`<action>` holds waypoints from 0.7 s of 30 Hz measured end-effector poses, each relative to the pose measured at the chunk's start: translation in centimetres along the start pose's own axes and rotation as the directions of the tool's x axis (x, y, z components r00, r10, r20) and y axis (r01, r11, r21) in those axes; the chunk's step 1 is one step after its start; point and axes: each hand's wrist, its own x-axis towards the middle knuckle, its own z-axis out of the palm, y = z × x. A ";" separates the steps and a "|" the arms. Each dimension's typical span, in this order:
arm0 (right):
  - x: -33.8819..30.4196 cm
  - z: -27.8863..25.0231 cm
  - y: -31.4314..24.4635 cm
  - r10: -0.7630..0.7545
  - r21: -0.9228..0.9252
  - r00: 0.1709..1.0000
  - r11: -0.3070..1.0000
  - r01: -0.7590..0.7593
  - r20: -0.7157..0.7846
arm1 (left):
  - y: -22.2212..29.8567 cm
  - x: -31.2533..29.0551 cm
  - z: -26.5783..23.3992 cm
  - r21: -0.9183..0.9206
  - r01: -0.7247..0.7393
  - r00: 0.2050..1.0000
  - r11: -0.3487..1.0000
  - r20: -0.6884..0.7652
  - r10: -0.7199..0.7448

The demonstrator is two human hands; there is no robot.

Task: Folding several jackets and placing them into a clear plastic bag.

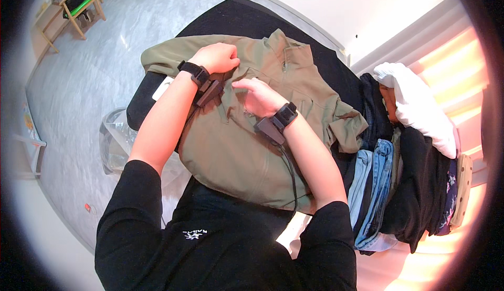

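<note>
An olive-green jacket (236,149) with a stand-up collar and a zipper lies spread over a black-covered surface, its collar toward the far side. My left hand (215,58) is closed like a fist on the jacket's upper left part, by the sleeve that stretches out to the left. Close by, to the right and nearer me, my right hand (261,97) bends over the middle of the jacket. One of its digits points left, and the others are curled against the cloth, partly hidden. Creases run through the fabric between the two hands. Each wrist wears a black strap with a small device.
Folded jeans (379,186), dark garments (415,186) and a white bundle (415,102) are piled along the right. Black cloth (231,20) covers the surface beyond the jacket. At the left are a clear plastic bag (113,138) on the floor and a wooden chair (81,7) farther off.
</note>
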 end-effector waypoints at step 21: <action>-19.4 -8.3 2.9 -0.819 -0.903 0.417 0.431 -0.006 -0.394 | 1.9 -0.4 -0.8 0.131 0.011 1.000 0.991 0.025 -0.015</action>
